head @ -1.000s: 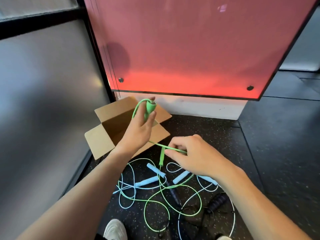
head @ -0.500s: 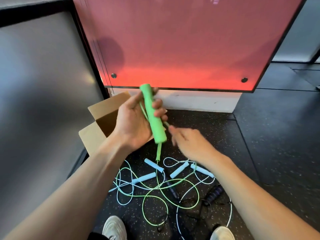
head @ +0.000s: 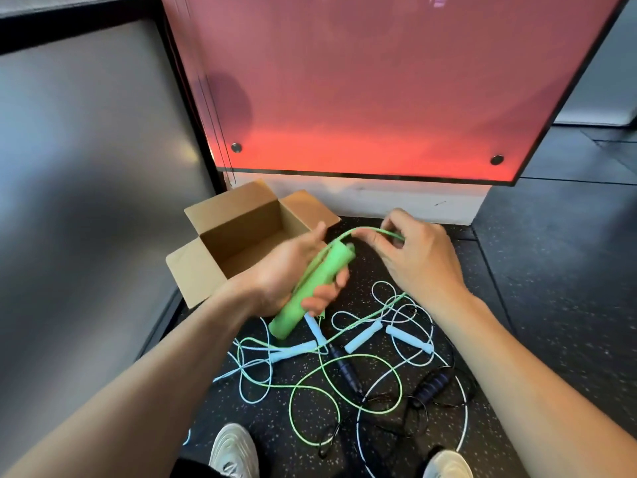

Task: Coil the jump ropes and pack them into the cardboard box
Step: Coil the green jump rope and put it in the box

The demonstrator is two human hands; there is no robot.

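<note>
Handle [head: 310, 291], green, lies slantwise in L hand [head: 275, 274], fingers curled round it, by near edge of open cardboard box [head: 241, 232]. R hand [head: 420, 263] pinches green cord [head: 365, 230] arching from handle's top end. Other ropes [head: 408, 339] tangled on floor below, w/ blue & black handles.

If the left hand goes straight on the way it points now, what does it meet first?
Probably the thin green cord, pinched just ahead by the right hand; the left hand grips its green foam handle.
</note>
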